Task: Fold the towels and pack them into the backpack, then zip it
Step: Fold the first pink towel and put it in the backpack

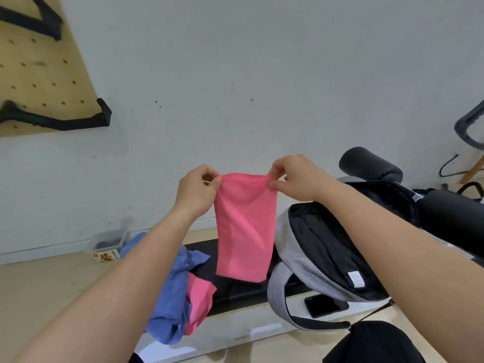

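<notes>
Just above the padded black bench (pixel 235 289), a thin pink cloth towel (pixel 245 229) hangs lengthwise in the air, folded into a narrow strip. The left hand (pixel 197 191) pinches its top left corner between thumb and curled fingers, and the right hand (pixel 296 179) pinches the top right corner the same way, so the upper edge is stretched between them. To the right, a grey fabric backpack (pixel 301 258) with a black lining lies on the bench, unzipped, its mouth gaping wide. At the left end of the bench a crumpled blue towel (pixel 172 284) spills over the edge, with a second pink towel (pixel 199 299) bunched against it. A flat black phone (pixel 324 305) lies just below the backpack. A clear plastic box (pixel 107 242) sits on the floor by the wall, and a wooden pegboard (pixel 39 74) hangs on the wall.
</notes>
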